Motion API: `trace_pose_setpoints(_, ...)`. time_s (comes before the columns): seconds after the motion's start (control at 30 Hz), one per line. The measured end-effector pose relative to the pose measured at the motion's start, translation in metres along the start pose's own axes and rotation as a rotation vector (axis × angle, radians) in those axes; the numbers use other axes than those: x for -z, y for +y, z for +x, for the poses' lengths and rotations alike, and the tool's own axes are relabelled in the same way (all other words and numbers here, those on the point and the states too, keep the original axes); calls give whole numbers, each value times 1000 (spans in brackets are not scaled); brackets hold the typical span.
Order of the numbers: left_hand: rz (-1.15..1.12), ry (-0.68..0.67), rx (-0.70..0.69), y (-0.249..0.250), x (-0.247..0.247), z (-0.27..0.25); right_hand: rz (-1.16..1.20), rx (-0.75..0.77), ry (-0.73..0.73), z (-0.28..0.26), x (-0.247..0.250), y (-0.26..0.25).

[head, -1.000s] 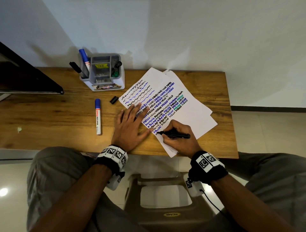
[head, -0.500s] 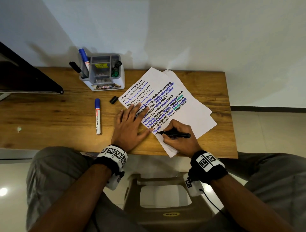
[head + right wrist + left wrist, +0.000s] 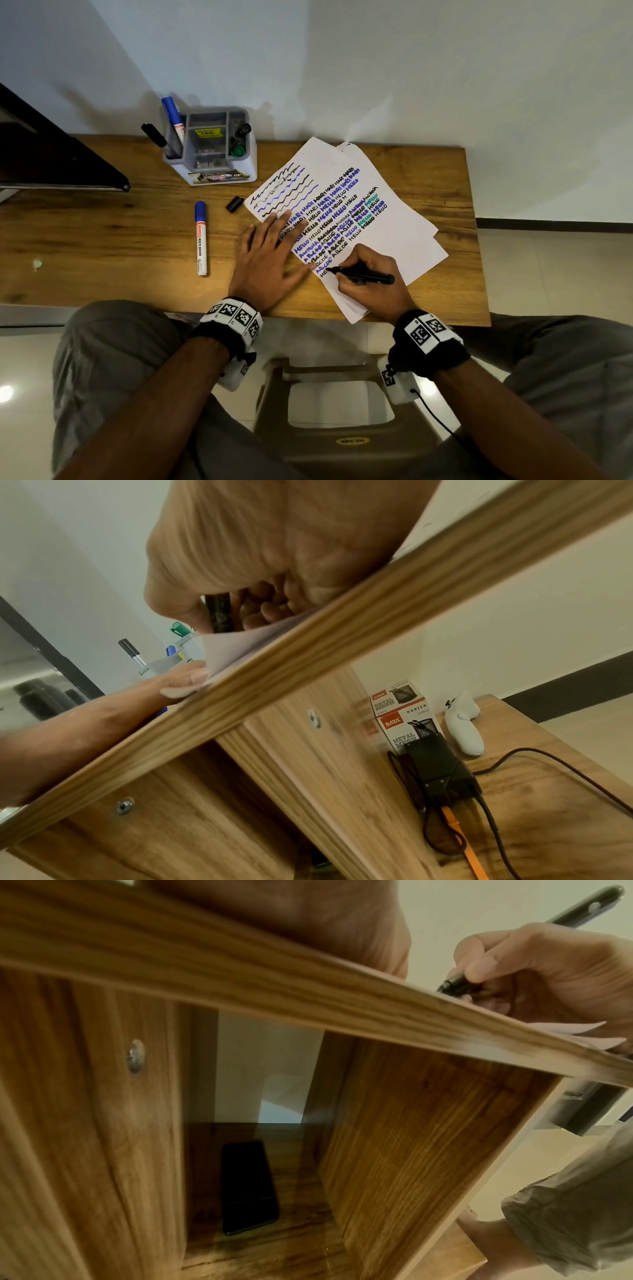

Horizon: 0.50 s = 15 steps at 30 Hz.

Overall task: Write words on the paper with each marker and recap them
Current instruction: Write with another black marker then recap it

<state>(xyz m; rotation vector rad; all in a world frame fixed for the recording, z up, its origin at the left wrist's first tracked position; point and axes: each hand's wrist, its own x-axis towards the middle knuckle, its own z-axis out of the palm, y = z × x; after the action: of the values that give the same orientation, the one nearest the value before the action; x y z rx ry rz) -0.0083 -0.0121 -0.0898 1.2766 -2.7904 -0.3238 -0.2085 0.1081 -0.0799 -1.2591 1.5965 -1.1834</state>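
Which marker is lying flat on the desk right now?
The blue-capped whiteboard marker, left of the left hand; the others stand in the organizer or are being written with.

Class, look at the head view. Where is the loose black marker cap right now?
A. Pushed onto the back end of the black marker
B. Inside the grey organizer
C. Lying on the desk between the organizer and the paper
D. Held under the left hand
C: the black cap lies alone on the desk, just in front of the organizer and beside the paper, touching neither hand.
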Motion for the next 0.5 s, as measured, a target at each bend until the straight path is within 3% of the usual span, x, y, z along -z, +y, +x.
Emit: trace_pose_setpoints(0.5, -1, 4, 1, 0, 1, 0, -4, -17, 30, 0, 2, 1)
